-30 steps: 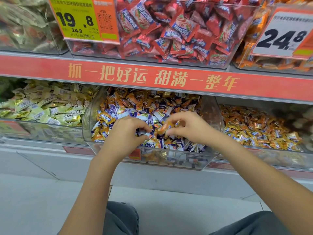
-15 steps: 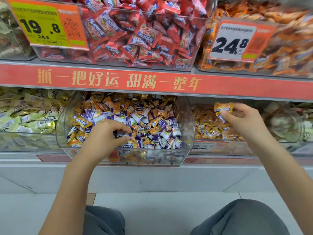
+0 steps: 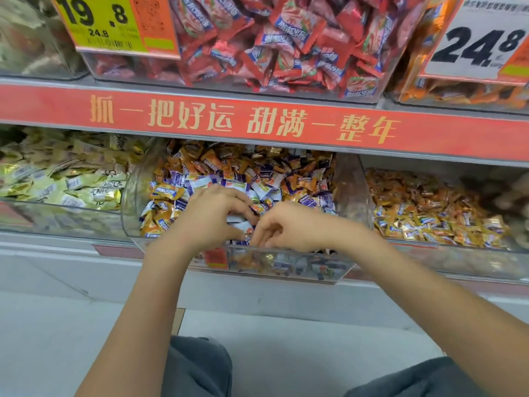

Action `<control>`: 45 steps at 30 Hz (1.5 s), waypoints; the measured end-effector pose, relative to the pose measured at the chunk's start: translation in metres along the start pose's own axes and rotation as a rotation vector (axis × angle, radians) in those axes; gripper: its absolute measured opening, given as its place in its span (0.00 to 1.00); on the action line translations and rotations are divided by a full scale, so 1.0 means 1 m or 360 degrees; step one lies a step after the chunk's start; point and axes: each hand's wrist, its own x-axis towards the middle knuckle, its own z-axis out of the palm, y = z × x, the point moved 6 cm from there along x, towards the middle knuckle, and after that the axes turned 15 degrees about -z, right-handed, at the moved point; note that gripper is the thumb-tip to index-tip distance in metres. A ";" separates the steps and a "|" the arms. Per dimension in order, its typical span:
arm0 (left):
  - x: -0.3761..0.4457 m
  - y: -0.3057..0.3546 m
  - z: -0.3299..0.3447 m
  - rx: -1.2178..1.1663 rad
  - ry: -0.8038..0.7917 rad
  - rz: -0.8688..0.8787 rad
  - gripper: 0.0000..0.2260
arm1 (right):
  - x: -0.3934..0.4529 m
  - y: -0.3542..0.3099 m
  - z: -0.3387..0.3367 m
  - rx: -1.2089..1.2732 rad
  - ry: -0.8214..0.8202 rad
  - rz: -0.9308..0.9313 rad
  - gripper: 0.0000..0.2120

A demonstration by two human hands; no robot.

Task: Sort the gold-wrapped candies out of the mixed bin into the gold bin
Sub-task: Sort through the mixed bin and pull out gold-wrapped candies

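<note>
Both of your hands are down in the mixed bin (image 3: 134, 193), the clear scoop-fronted tub in the middle of the lower shelf (image 3: 71, 247), close to its front wall. Your left hand (image 3: 211, 222) lies palm-down on the heap with its fingers curved and spread over the wrappers; whether they pinch a candy you cannot tell, since the fingertips are buried among the pieces. Your right hand (image 3: 289, 227) sits just beside it, nearly touching, fingers curled downward into the candies near the front edge, and what, if anything, it grips is hidden under the knuckles. The gold-wrapped candies (image 3: 163, 191) lie scattered through this tub, mixed with purple-and-white candies (image 3: 197, 181), thickest toward the back and the left side. The gold bin (image 3: 472, 262) stands directly to the right of the mixed one on the same shelf, its walls touching its neighbour's, and it is filled with orange-gold wrappers. To the left is a bin of pale yellow-green candies (image 3: 71, 184). A red banner with gold lettering (image 3: 243, 121) runs along the shelf edge above. On the upper shelf sits a tub of red-wrapped candies (image 3: 286, 44), with a yellow price tag (image 3: 114, 24) at its left corner and a white price tag (image 3: 483, 38) toward the right. Your knees, in dark grey trousers (image 3: 197, 368), show at the bottom edge.
</note>
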 end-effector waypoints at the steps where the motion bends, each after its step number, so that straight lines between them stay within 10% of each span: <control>1: 0.001 -0.002 -0.001 -0.0046 0.0050 0.0023 0.13 | 0.007 0.005 0.004 0.0001 -0.0125 0.0007 0.10; 25: -0.005 -0.016 -0.009 -0.0207 0.0181 0.0052 0.13 | -0.001 -0.004 0.026 0.0257 -0.0661 0.0440 0.34; 32: -0.006 -0.015 -0.009 -0.0155 0.0153 0.0029 0.13 | -0.015 -0.002 0.009 0.0375 -0.0524 0.0237 0.16; 45: -0.006 -0.013 -0.008 -0.0090 0.0144 0.0020 0.13 | -0.013 -0.001 0.015 0.0116 -0.0612 0.0261 0.17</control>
